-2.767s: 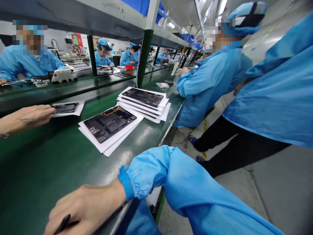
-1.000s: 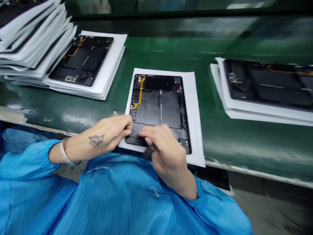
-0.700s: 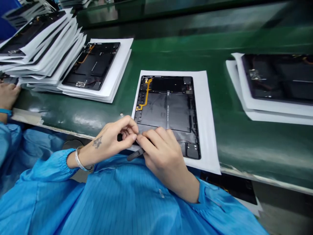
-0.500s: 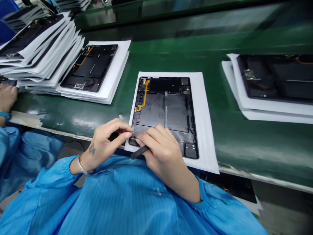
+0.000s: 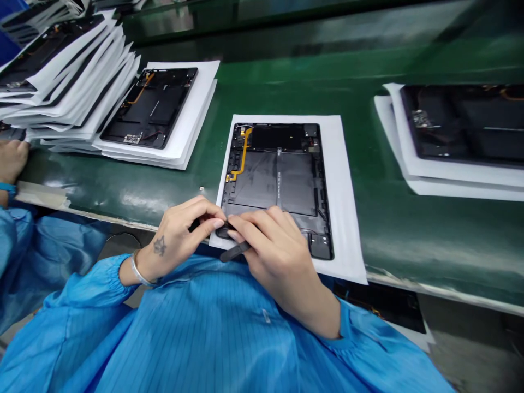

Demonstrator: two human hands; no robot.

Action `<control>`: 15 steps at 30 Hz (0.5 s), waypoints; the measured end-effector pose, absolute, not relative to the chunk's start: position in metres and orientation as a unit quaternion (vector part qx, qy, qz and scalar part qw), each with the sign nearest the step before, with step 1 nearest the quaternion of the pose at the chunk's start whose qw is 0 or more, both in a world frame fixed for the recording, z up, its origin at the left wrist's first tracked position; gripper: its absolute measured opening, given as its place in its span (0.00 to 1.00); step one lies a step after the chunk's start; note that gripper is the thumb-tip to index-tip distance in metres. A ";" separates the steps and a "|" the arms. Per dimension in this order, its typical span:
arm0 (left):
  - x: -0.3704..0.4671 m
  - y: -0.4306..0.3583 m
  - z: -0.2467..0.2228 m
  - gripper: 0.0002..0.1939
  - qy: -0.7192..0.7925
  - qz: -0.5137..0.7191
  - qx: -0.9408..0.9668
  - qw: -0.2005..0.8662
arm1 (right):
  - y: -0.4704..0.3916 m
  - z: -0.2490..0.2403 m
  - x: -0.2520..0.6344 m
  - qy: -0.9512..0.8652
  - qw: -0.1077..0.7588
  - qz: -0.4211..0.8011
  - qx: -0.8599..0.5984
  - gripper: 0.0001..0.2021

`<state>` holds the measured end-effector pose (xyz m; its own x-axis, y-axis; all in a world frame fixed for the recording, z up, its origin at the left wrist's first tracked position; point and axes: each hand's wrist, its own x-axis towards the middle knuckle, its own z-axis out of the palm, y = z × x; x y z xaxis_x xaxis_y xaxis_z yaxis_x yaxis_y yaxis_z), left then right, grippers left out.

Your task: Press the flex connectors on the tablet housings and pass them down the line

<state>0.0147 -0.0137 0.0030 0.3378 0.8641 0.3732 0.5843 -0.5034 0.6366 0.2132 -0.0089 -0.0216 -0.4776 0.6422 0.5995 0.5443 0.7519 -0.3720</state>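
An open tablet housing (image 5: pixel 266 180) lies on a white foam sheet (image 5: pixel 347 229) in front of me, its flat batteries and an orange flex cable (image 5: pixel 244 155) exposed. Over its near left corner, my left hand (image 5: pixel 186 232) has thumb and forefinger pinched together; whatever is between them is too small or hidden to make out. Right beside those fingertips, my right hand (image 5: pixel 278 251) grips a black tool with a flat rounded end (image 5: pixel 234 252), which sticks out below the fingers. The hands cover the tablet's near left corner and the tool's other end.
To the left, another open tablet (image 5: pixel 153 109) lies on foam sheets beside a tall stack of tablets and sheets (image 5: pixel 82 93). A further tablet (image 5: pixel 470 125) is at the right. Another person's hand (image 5: pixel 12 158) rests at the far left. A tablet (image 5: pixel 385 305) sits below the table edge.
My right fingertips have shifted slightly toward the left ones, and the two hands are now nearly touching over the corner. The whole view has shifted a little.
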 end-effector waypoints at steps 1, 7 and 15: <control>0.014 -0.014 0.002 0.03 0.449 0.337 0.810 0.171 | -0.010 -0.022 0.216 -0.861 0.374 0.060 -0.340 0.08; 0.004 -0.016 -0.006 0.04 0.396 0.240 0.886 0.010 | -0.014 -0.026 0.226 -0.897 0.321 0.043 -0.302 0.13; -0.004 -0.016 -0.003 0.06 0.377 0.181 0.908 0.003 | -0.011 -0.021 0.220 -0.908 0.277 -0.009 -0.313 0.15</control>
